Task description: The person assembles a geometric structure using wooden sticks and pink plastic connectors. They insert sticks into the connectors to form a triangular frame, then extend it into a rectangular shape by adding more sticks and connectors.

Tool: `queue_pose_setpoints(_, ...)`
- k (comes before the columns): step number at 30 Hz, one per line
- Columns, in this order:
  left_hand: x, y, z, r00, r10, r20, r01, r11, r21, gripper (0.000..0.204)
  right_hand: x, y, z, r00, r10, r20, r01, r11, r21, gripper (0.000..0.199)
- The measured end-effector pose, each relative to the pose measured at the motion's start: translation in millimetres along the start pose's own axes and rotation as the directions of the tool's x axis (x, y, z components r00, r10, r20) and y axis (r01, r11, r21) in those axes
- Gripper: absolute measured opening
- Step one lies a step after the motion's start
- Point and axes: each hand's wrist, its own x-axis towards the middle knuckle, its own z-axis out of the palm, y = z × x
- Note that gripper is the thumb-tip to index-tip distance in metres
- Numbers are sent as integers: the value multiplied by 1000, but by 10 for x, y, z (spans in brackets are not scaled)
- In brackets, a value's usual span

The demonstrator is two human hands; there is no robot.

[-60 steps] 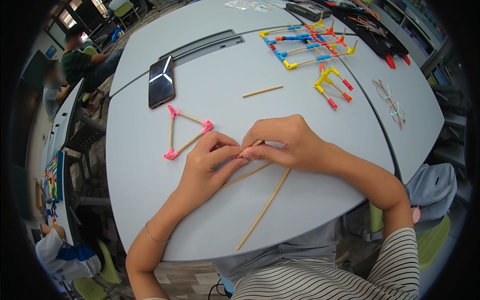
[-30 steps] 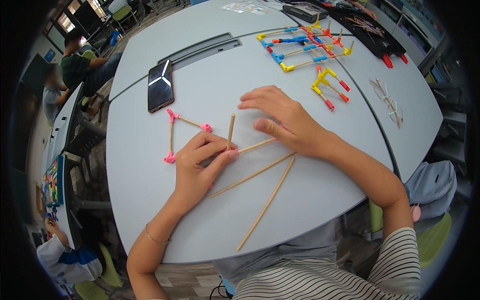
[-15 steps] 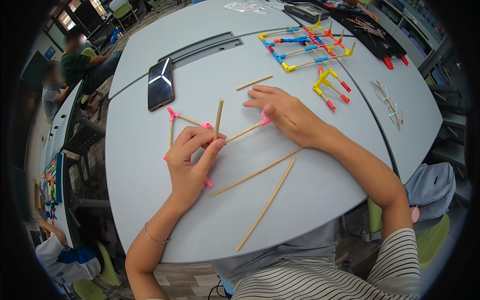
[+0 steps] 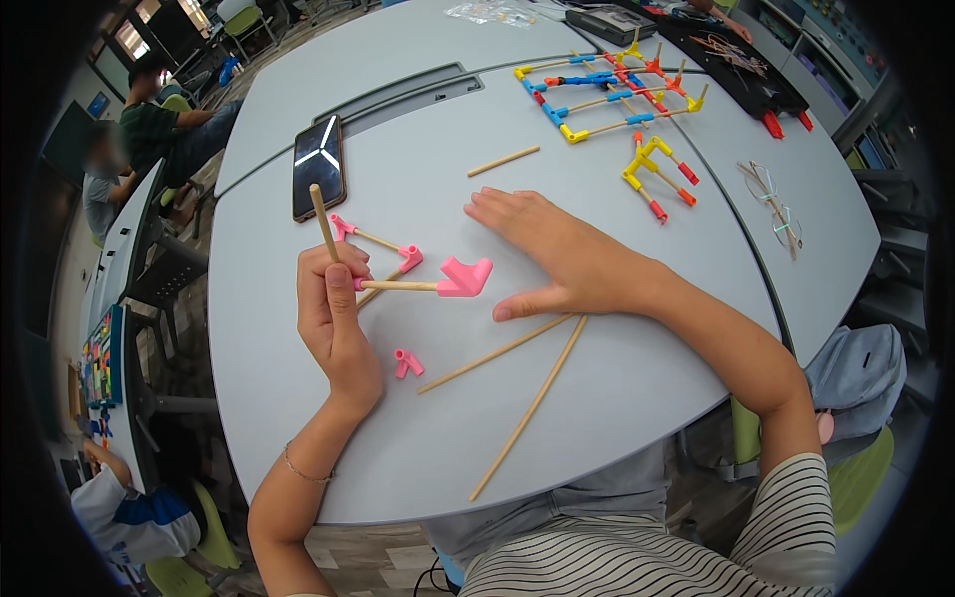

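Between thumb and fingers, my left hand (image 4: 340, 323) pinches a joined piece of wooden sticks. One stick (image 4: 324, 224) points up from the grip; another (image 4: 400, 286) runs rightward to a pink branched connector (image 4: 465, 278). My right hand (image 4: 572, 249) is open, palm down and fingers spread, apart from that connector. Behind the left hand lies a pink-cornered stick frame (image 4: 378, 241), partly hidden. A loose pink connector (image 4: 407, 363) rests beside the left wrist. Two long sticks, a left one (image 4: 492, 357) and a right one (image 4: 527, 410), lie below my right hand.
A short stick (image 4: 503, 160) lies beyond my hands, and a phone (image 4: 319, 169) at the left. Farther right are a multicoloured stick structure (image 4: 587, 129), a smaller yellow-and-red piece (image 4: 647, 164) and eyeglasses (image 4: 774, 204). A black case (image 4: 736, 70) stands at the far right.
My left hand has moved left with the joined piece, which has turned. My right hand has shifted slightly left and away from the end connector. The loose pink connector is now fully visible.
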Motion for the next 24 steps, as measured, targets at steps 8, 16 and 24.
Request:
queue_pose_setpoints(8, 0, 69, 8, 997, -16, 69, 19, 999, -48, 28, -10, -294, 56, 961, -191, 199, 201, 979, -30, 95)
queue_pose_setpoints(16, 5, 42, 9, 995, -16, 99, 20, 999, -34, 28, -48, -409, 122, 950, -286, 127, 294, 955, -42, 42)
queue_pose_setpoints(24, 3, 34, 11, 993, -31, 115, 33, 999, -16, 29, -73, -384, 156, 945, -329, 0, 326, 937, -127, 24)
